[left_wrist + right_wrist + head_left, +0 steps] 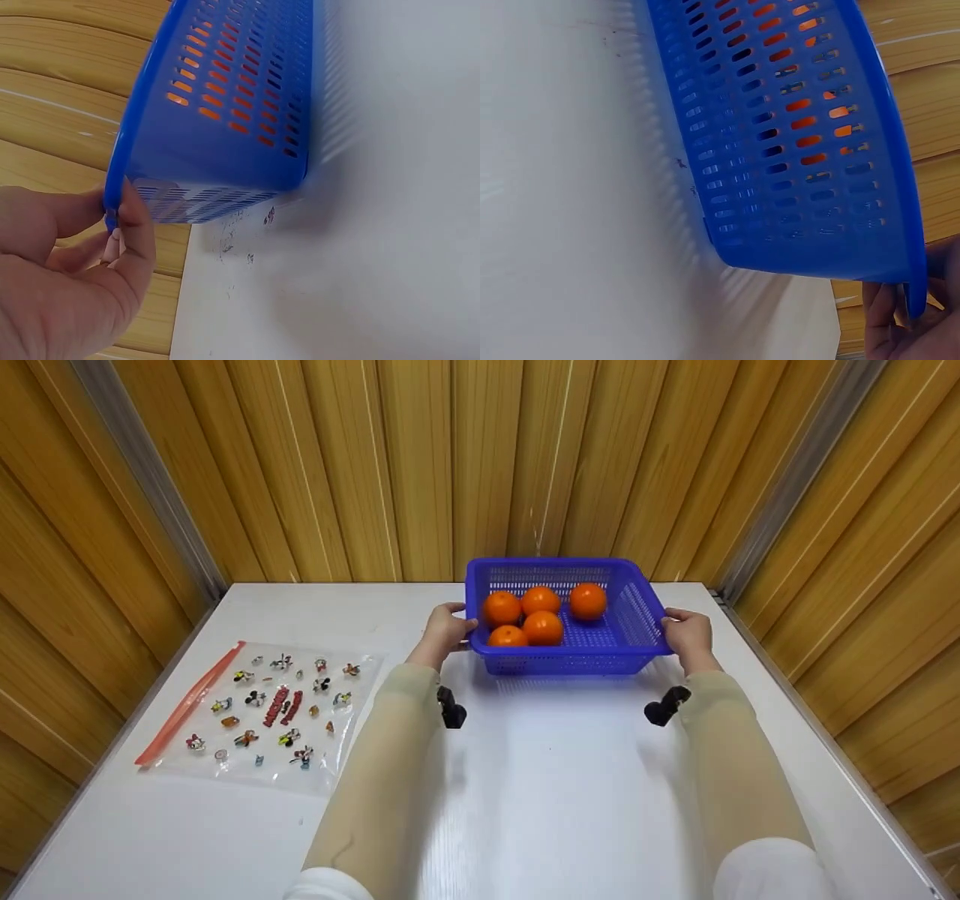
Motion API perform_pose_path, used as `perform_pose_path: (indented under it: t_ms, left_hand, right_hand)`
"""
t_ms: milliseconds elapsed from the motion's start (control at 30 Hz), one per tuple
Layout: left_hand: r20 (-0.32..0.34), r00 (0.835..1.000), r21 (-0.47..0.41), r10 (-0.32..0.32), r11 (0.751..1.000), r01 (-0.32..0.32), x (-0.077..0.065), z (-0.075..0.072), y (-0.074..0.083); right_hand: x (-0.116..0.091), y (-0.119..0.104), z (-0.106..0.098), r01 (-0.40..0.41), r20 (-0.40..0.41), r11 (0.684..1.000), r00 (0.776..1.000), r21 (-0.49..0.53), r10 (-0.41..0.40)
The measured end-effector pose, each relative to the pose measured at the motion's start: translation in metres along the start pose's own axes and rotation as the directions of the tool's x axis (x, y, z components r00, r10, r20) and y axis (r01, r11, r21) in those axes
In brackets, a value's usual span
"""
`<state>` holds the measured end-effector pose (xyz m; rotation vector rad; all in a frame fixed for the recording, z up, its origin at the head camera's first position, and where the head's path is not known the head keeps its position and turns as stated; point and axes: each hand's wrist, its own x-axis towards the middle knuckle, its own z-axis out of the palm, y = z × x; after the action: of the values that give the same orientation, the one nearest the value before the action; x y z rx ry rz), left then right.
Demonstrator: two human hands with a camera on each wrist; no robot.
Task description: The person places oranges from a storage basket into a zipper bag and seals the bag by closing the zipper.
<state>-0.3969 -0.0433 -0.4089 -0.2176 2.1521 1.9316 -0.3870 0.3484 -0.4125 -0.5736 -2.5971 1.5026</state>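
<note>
A blue plastic basket (600,660) with slotted walls is at the back of the white table, and several oranges (543,628) lie in it, mostly toward its left side. My left hand (445,631) grips the rim at the basket's left end; the left wrist view shows thumb and fingers pinching the blue rim (139,97). At the opposite end my right hand (688,634) holds the rim, its fingers curled under the edge in the right wrist view. Through the slots of the basket wall (817,247) bits of orange show. Whether the basket's base touches the table is hard to tell.
On the left of the white table (555,810) lies a clear zip bag (352,735) with a red seal strip (195,701) and printed cartoon figures. Wood-patterned walls (420,472) enclose the table at the back and both sides.
</note>
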Motion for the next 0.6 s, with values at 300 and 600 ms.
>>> perform_pose_path:
  t_ms: [300, 600]
  left_hand:
    - [0.02, 1.0, -0.059, -0.016, 0.998, 0.017, -0.01, -0.02, -0.015]
    - [0.013, 1.0, -0.081, 0.016, 0.997, -0.015, -0.034, -0.043, -0.032]
  right_hand:
    - [-0.012, 0.003, -0.001, -0.13, 0.167, 0.949, 0.982, 0.288, 0.084]
    - [-0.036, 0.009, 0.007, -0.185, 0.286, 0.894, 0.956, 0.408, 0.067]
